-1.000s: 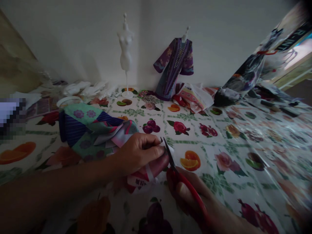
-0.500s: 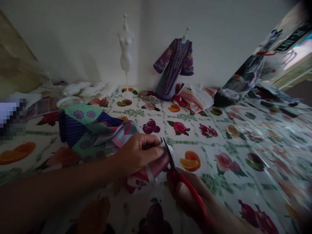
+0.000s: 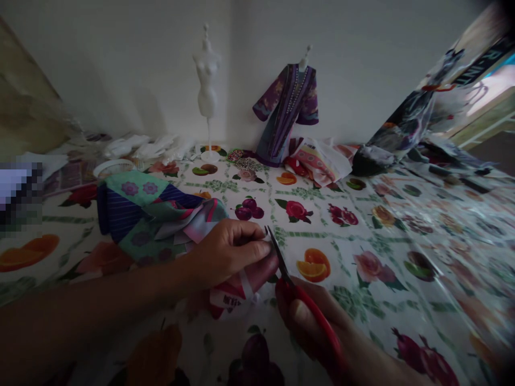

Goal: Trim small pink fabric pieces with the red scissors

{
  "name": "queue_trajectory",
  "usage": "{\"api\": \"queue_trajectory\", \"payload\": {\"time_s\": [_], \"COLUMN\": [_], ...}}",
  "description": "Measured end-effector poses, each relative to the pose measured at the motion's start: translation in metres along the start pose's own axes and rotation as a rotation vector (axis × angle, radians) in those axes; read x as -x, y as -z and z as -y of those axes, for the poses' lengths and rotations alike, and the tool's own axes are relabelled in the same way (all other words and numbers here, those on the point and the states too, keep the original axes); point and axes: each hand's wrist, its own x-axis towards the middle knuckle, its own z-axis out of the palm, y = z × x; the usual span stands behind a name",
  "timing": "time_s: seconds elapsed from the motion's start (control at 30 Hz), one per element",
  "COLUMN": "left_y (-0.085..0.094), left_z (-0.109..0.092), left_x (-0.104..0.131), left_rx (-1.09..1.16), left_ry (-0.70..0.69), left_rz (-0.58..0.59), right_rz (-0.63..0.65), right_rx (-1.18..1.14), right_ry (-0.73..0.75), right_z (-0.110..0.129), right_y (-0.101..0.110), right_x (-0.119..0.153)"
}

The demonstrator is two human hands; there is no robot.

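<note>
I see my left hand [image 3: 229, 252] pinching a fabric scrap [image 3: 241, 279]; my right hand [image 3: 309, 321] grips red scissors [image 3: 298, 292] beside it, folded cloth [image 3: 148, 214] behind.

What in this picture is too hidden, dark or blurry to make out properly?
All in the head view:
- The small fabric piece: mostly covered by the left hand, so its shape is unclear.
- The scissors: their handles are wrapped by the right hand and lost in shadow.
- The pixelated patch at the left edge: blurred out.
- The goods at the far right: smeared and cut by the frame edge.
</note>
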Motion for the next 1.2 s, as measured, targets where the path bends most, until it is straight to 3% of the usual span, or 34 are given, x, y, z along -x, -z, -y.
{"api": "queue_trajectory", "payload": {"time_s": [0.5,0.77,1.2], "left_y": [-0.004,0.003,0.001], "left_z": [-0.009,-0.007,-0.002], "left_x": [0.003,-0.002,-0.002], "left_rx": [0.205,0.133,-0.017], "left_ry": [0.099,0.024,-0.032], "left_rz": [-0.117,0.008,0.035], "right_rz": [0.034,0.054,0.018], "right_rx": [-0.045,-0.062,0.025], "right_ry": [-0.085,-0.036,0.008], "right_z": [-0.007,-0.01,-0.004], "right_y": [0.003,0.003,0.003], "right_x": [-0.001,-0.001,-0.002]}}
